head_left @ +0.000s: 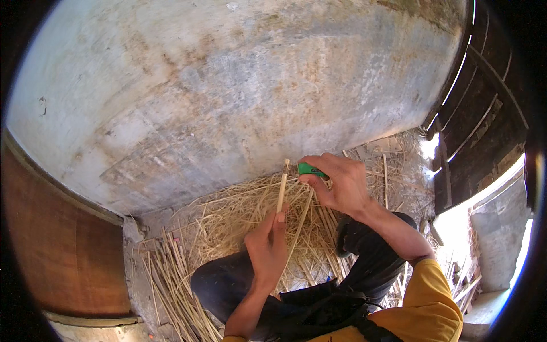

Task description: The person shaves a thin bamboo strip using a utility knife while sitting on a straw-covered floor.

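Observation:
My left hand (268,242) is closed around the lower part of a pale bamboo stick (282,191), which stands nearly upright. In my right hand (342,179) is a green-handled knife (310,170), gripped between thumb and fingers. Its short blade, small and hard to make out, points left and meets the stick near the top. A curled shaving (286,163) clings to the stick's upper end. Behind the hands, a long thin strip (300,225) slants down from below the knife toward my lap.
Loose shavings (228,214) heap on the ground between my bent legs and the stained wall (256,102). Several long sticks (179,285) lie in a bundle at the left. A brown wooden panel (62,239) stands far left, dark boards (484,97) at the right.

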`<state>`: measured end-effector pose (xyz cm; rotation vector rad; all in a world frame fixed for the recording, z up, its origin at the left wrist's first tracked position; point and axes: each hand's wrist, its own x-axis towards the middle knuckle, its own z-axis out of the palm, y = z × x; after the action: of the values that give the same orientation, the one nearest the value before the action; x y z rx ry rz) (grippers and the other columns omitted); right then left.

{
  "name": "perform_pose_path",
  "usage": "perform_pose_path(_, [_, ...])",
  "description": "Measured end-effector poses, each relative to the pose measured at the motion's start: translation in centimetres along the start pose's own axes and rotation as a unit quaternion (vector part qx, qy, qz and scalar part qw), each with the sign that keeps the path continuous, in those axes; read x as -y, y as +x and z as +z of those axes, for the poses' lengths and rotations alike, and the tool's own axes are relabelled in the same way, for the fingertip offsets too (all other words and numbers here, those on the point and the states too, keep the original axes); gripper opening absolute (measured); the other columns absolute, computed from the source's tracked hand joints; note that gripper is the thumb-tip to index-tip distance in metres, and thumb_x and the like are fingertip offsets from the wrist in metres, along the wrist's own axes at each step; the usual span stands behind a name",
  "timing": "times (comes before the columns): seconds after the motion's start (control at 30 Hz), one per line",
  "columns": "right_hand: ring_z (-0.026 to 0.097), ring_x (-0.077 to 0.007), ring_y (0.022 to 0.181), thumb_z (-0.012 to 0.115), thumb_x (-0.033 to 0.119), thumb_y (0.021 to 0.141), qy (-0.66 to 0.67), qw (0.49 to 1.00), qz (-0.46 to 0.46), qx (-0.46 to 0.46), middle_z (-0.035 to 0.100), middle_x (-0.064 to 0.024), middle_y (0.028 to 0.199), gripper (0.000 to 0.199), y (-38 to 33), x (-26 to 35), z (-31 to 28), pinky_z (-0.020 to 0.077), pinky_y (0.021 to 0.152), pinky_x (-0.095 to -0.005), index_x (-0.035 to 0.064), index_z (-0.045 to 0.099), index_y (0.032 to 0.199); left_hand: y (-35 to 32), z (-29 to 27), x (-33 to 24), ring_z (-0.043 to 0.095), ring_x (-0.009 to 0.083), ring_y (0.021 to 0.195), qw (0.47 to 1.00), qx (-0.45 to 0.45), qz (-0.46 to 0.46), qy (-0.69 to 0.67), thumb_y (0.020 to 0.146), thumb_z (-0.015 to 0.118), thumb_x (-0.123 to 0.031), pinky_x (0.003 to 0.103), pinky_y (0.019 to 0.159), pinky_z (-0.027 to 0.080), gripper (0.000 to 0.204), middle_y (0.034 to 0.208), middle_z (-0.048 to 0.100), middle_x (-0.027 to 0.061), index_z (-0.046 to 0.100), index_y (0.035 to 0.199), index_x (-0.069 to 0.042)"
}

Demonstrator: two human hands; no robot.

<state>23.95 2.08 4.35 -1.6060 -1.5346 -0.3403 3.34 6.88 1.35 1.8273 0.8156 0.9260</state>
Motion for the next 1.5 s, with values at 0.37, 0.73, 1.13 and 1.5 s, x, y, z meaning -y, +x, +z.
perform_pose_path(0.37, [0.07, -0.0263, 0.068, 0.082, 0.013, 0.082, 0.015, 0.999, -0.02, -0.033, 0.074, -0.0097, 0.087, 0.028, 1.4, 1.2, 0.4, 0.0544, 0.061, -0.0343, 0.0077, 0.074, 0.109, 0.3, -0.4, 0.3, 0.056, 0.0117, 0.072, 0.995, -0.059, 0.069, 0.032, 0.104, 0.06, -0.012, 0.029, 0.063, 0.044, 0.023, 0.082, 0.065, 0.0092, 0.073, 0.119, -0.001])
perform_pose_path(0.73, [0.07, -0.0332, 0.072, 0.064, 0.031, 0.101, -0.069, 0.942, 0.255, -0.207, 0.073, -0.0224, 0.088, 0.036, 7.0, -7.5, -5.1, 0.0515, 0.069, -0.0446, -0.0001, 0.07, 0.116, -3.2, 2.7, 5.1, 0.047, 0.0055, 0.065, 0.996, -0.016, 0.084, -0.019, 0.103, 0.06, -0.012, 0.025, 0.057, 0.039, 0.024, 0.08, 0.066, -0.0011, 0.075, 0.12, -0.005])
perform_pose_path(1.13, [0.071, -0.0308, 0.073, 0.068, 0.033, 0.098, 0.039, 0.998, 0.044, 0.011, 0.072, -0.014, 0.091, 0.03, 2.4, 3.4, -5.1, 0.0549, 0.069, -0.0397, 0.0083, 0.071, 0.115, 0.0, -1.7, -1.6, 0.038, 0.0008, 0.054, 0.963, 0.052, -0.039, -0.261, 0.109, 0.052, -0.017, 0.02, 0.048, 0.03, 0.033, 0.068, 0.044, -0.0074, 0.061, 0.139, -0.005])
perform_pose_path(1.5, [0.071, -0.0264, 0.07, 0.08, 0.021, 0.086, 0.065, 0.995, -0.062, 0.039, 0.073, -0.008, 0.089, 0.027, 2.1, 3.9, -2.5, 0.0544, 0.061, -0.0345, 0.0071, 0.073, 0.109, 0.2, -1.0, -1.9, 0.045, 0.0024, 0.06, 0.961, 0.044, -0.036, -0.272, 0.109, 0.055, -0.018, 0.02, 0.053, 0.035, 0.032, 0.073, 0.052, -0.0036, 0.063, 0.137, -0.006])
